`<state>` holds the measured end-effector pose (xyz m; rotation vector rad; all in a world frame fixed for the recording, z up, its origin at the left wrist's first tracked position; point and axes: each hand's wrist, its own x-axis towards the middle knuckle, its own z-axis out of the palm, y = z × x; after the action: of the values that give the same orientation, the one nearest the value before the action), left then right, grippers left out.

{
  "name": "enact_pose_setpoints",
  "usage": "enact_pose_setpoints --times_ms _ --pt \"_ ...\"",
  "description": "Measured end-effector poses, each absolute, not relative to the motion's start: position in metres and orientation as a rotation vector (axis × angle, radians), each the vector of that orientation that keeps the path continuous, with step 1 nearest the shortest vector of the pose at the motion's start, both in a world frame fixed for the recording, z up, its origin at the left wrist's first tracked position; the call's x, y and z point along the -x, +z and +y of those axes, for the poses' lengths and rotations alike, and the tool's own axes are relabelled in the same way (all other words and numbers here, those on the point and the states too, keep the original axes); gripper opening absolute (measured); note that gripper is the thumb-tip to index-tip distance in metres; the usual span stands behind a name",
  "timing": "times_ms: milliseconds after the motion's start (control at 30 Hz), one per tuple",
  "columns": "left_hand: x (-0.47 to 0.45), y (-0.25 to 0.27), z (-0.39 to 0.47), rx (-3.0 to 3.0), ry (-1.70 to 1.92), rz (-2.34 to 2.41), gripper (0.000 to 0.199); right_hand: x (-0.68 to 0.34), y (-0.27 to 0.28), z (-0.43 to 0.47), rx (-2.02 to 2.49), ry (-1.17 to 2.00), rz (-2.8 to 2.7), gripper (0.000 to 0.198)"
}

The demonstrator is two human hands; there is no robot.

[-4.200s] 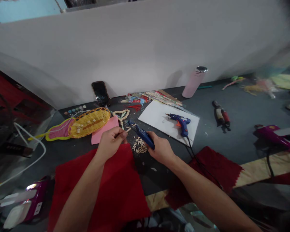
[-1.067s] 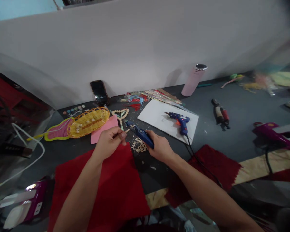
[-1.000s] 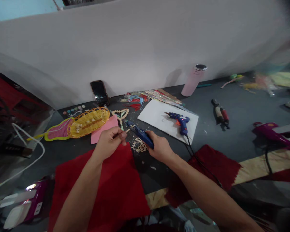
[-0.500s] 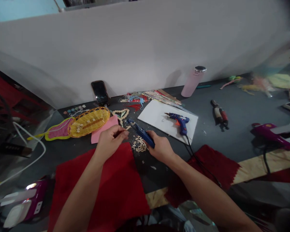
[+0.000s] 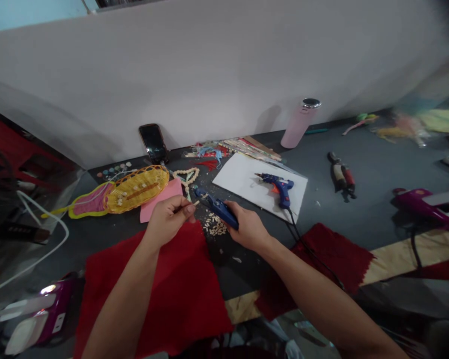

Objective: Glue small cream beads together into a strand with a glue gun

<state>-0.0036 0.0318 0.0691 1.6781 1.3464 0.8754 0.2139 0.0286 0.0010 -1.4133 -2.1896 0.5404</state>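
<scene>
My left hand [image 5: 169, 219] pinches a short, thin wooden stick [image 5: 196, 203] between thumb and fingers. Its free end points at the jaws of the blue cutting pliers [image 5: 221, 209], too small to tell if they touch. My right hand [image 5: 249, 228] is wrapped around the handles of these pliers. Below the jaws lies a pile of small cut wooden pieces [image 5: 214, 225] on the dark table. A red cloth [image 5: 172, 294] spreads under my left forearm. Just behind my left hand sits a pink sheet [image 5: 149, 212], partly covered by a yellow woven basket [image 5: 149, 187].
A blue glue gun [image 5: 280, 188] rests on a white board [image 5: 235, 174], its cord trailing toward me over a dark red cloth [image 5: 322, 254]. Farther back stand a phone [image 5: 154, 143] and a pink bottle [image 5: 299, 124]. Other pliers [image 5: 342, 174] lie at right.
The stick in my left hand now shows more clearly beside the pliers' jaws. The pliers have turned slightly in my right hand, and their handles look wider apart. The view shifted a little.
</scene>
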Motion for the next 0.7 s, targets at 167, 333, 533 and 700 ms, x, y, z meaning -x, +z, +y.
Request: enact_pose_setpoints --times_ms 167,333,533,700 --pt "0.0039 0.0703 0.0317 -1.580 0.839 1.303 0.024 -0.2133 0.0022 0.0283 1.396 0.559 -2.201 0.047" --pt "0.0039 0.0731 0.0302 -1.646 0.850 1.331 0.024 -0.2129 0.0051 0.0263 1.465 0.517 -2.220 0.046" --pt "0.0058 0.0716 0.0291 -1.670 0.870 1.334 0.023 -0.2128 0.0083 0.0223 1.502 0.469 -2.211 0.043" --pt "-0.0016 0.0662 0.0294 -1.710 0.974 1.426 0.016 -0.2115 0.0063 0.0235 1.537 0.468 -2.155 0.040"
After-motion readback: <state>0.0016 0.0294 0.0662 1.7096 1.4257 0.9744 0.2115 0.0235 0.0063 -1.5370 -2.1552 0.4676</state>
